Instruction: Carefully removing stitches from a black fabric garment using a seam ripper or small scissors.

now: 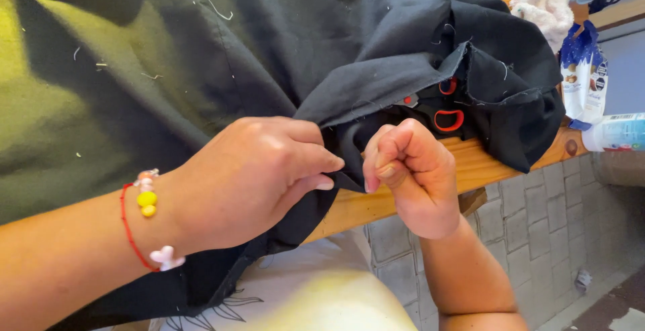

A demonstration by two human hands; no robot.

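A large black cloth [282,42] dotted with lint lies spread over a wooden table [484,159]. My left hand [252,176], with a red string bracelet and beads at the wrist, pinches a fold of the cloth at the table's edge. My right hand [410,170] is closed right beside it, thumb and fingers nipped on the same fold; whether it holds a needle cannot be seen. Scissors with red-lined black handles [447,116] lie half buried in the bunched cloth just above my right hand.
At the back right are a white fluffy cloth [547,5], a blue and white packet [583,75] and a lying bottle [618,133]. A grey brick wall [537,237] drops below the table edge. White printed fabric [302,291] covers my lap.
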